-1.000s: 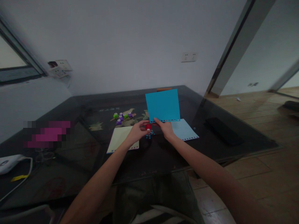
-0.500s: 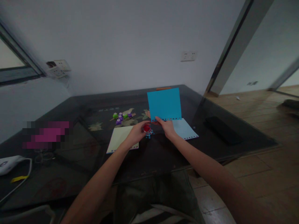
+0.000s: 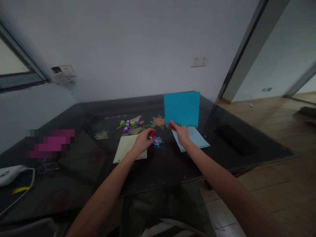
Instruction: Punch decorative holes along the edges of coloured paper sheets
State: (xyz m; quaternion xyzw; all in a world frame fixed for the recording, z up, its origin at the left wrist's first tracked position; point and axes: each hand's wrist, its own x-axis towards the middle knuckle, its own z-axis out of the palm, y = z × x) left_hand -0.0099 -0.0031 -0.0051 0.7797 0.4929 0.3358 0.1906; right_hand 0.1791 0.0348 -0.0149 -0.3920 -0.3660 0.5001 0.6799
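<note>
My left hand [image 3: 143, 142] is closed around a small red, round object [image 3: 151, 134] whose kind I cannot make out. It is beside a pile of tiny blue, pink and white pieces [image 3: 157, 141] on the dark table. My right hand [image 3: 181, 132] pinches the lower left corner of a blue cover sheet [image 3: 182, 108], thumb in front, the sheet upright with punched holes along its bottom edge. Below it lies a stack of pale, hole-punched paper [image 3: 196, 138]. A cream, hole-punched pad [image 3: 124, 143] lies partly under my left forearm and hand.
Several green and purple toys with eyes [image 3: 128, 125] sit behind the cream pad. A long black object [image 3: 235, 139] lies at the right of the table [image 3: 163, 171]. At the left are a pink item [image 3: 50, 143], glasses [image 3: 48, 167] and a white device with a cable [image 3: 12, 174].
My right hand and the blue sheet have moved right, away from my left hand. My left hand has turned the red object and shifted slightly left; more of the small pieces shows.
</note>
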